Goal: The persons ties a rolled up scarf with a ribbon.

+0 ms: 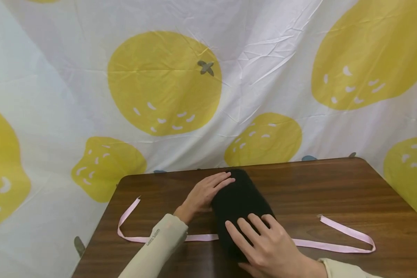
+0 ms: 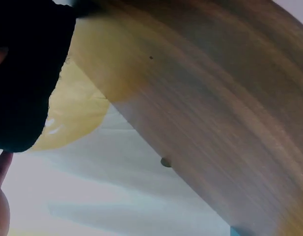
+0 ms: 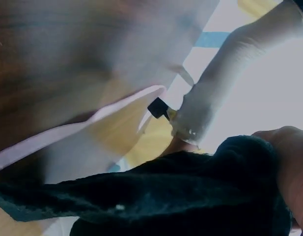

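A folded black cloth (image 1: 241, 200) with a fuzzy surface is held between both hands over the middle of the table. My left hand (image 1: 203, 193) grips its far left side, fingers laid over the top; the thumb is hidden. At the near right, my right hand (image 1: 269, 245) holds the cloth with bent fingers on top and the thumb low at the near edge. Beneath the cloth runs a pink ribbon (image 1: 203, 237), its middle covered. In the right wrist view the cloth (image 3: 190, 196) shows a folded layer along its edge, and the ribbon (image 3: 63, 132) lies beyond.
The brown wood-grain table (image 1: 312, 193) has rounded far corners. Both ribbon ends bend back toward the far side, one at the left and one at the right. Behind the table hangs a white curtain (image 1: 257, 77) printed with yellow fruit.
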Available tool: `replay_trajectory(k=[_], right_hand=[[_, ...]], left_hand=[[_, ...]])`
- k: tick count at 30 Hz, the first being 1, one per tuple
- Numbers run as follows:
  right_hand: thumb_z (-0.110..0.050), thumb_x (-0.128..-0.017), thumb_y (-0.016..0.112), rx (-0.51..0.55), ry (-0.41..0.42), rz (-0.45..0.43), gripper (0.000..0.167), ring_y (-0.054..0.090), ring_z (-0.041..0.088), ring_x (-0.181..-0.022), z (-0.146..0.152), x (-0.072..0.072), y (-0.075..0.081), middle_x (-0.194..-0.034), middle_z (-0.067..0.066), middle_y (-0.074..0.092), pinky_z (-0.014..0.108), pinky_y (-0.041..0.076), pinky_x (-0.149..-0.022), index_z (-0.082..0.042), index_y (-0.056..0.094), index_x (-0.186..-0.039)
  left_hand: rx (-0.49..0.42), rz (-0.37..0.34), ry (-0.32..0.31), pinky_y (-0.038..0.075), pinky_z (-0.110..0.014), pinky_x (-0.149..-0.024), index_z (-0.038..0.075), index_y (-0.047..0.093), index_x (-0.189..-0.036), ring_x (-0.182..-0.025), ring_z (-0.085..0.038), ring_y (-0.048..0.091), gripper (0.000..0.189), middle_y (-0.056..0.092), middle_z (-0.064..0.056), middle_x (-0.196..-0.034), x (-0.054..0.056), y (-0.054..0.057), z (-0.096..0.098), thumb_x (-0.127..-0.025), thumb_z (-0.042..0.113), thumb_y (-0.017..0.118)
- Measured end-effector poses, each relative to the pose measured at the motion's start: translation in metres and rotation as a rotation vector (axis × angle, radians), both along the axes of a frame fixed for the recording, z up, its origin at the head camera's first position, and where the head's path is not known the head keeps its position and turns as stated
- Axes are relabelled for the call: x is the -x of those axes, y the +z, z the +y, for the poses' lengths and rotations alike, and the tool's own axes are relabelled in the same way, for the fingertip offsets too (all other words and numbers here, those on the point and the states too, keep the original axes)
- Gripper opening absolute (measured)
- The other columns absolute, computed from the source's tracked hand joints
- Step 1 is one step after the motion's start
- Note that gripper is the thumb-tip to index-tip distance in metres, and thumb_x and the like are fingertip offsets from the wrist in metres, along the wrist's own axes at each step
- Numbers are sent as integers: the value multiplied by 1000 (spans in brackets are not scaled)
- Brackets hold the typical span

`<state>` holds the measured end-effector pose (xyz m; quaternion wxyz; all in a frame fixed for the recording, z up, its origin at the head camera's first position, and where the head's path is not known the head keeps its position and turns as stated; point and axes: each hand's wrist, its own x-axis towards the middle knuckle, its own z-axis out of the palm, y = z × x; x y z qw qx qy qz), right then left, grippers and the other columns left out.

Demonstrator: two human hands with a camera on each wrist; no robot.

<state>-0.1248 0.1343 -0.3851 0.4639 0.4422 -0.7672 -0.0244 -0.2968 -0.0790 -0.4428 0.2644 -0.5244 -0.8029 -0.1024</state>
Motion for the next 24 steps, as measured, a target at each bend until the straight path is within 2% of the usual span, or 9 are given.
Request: replay_trajectory(k=[8,12,16,19,24], right_hand=[[-70,-53,78,14,-2,30,92,61,23,-75,-5,2,-17,-93,6,66,36,51,-57,-7,65,-120],[-70,-59,74,35,12,46,86,60,23,-73,-9,6,-27,-91,6,65,34,50,-56,-7,66,-118],[-65,-74,65,56,16,35,74,60,23,-73,-12,9,-39,-90,7,65,33,50,-55,-6,66,-118],[-62,-88,52,73,13,21,65,60,23,-73,-13,10,-47,-89,7,65,33,50,-55,-5,66,-117],[-60,-100,34,106,17,-1,67,59,21,-72,-16,11,-60,-89,7,64,29,48,-54,-3,65,-117]], left_hand=[[52,22,-1,38,-37,-112,11,45,-145,-135,-28,48,97,48,-13,-148,1,-11,-4,-64,34,94],[81,28,5,38,-37,-112,10,48,-143,-135,-27,48,91,49,-13,-148,2,-16,-6,-67,29,93],[112,14,30,39,-38,-111,11,49,-143,-135,-27,48,89,50,-13,-148,2,-21,-8,-67,26,93],[144,-2,51,39,-38,-111,13,48,-144,-135,-27,48,90,49,-12,-148,2,-26,-9,-67,25,93],[189,-6,62,38,-38,-112,14,47,-144,-136,-26,47,87,48,-12,-149,1,-31,-9,-70,23,91]])
